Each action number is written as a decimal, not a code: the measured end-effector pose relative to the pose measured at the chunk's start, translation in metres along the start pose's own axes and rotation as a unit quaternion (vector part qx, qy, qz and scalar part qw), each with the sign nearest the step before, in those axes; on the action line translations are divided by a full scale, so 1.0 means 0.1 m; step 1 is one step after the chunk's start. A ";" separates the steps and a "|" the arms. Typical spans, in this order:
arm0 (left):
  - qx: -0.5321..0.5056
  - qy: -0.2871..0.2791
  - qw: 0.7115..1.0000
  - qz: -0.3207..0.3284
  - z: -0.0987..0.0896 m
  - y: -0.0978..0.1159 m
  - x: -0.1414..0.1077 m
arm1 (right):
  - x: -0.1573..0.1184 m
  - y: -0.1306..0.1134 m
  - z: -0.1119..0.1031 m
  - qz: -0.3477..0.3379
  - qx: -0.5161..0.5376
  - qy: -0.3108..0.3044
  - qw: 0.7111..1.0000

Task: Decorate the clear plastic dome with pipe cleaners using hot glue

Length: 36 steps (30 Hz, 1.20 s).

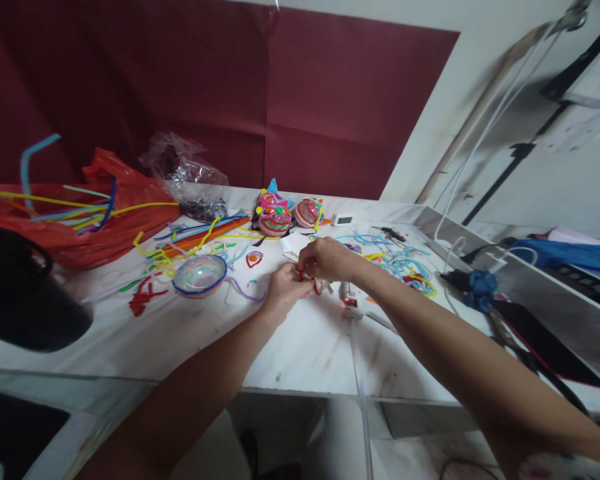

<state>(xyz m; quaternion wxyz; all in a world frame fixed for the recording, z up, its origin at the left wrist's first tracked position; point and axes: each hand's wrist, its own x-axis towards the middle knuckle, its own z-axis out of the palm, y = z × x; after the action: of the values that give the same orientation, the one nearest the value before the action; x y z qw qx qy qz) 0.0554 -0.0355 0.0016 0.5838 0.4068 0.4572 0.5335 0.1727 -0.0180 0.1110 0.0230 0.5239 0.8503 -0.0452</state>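
Observation:
Over the middle of the white table, my left hand (pixel 286 288) and my right hand (pixel 325 259) meet, both closed on a small red fuzzy piece (pixel 317 288). Just left of them a red, orange and blue ring shape (pixel 254 259) lies on white paper. Farther left stands a clear bowl with a blue rim (pixel 200 275). Behind my hands sit two colourful decorated round figures, a larger one (pixel 274 219) and a smaller one (pixel 309 212). A white corded tool (pixel 351 303) with a red glow lies right of my hands.
Tangled pipe cleaners (pixel 405 263) lie at the right, with more strips and a red bag (pixel 125 220) at the left. A black container (pixel 27 293) stands at the near left. A phone-like black slab (pixel 547 343) lies far right. The tool's cord crosses the front edge.

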 end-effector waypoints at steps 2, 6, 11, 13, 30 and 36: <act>0.000 0.000 1.000 0.000 0.00 -0.01 0.01 | 0.01 0.02 0.02 -0.003 -0.002 0.001 1.000; 0.008 0.001 1.000 -0.001 -0.02 -0.02 0.01 | 0.01 0.03 0.05 -0.017 -0.007 0.001 1.000; 0.009 0.009 1.000 0.000 -0.02 0.00 0.00 | -0.04 0.03 0.02 -0.049 -0.033 -0.002 0.998; 0.009 0.010 1.000 -0.003 -0.02 0.01 0.00 | -0.06 0.03 0.01 -0.069 -0.055 -0.008 0.996; 0.015 0.007 1.000 -0.008 -0.03 0.06 -0.05 | -0.08 0.23 0.06 -0.205 -0.082 0.010 0.975; 0.003 -0.006 1.000 -0.010 -0.05 0.08 -0.04 | -0.03 0.34 0.14 -0.230 -0.047 0.047 0.971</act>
<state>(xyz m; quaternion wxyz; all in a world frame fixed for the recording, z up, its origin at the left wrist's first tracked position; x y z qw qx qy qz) 0.0489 -0.0389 0.0083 0.5907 0.4073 0.4587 0.5242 0.2045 -0.0068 0.0953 -0.0034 0.3137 0.9494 0.0154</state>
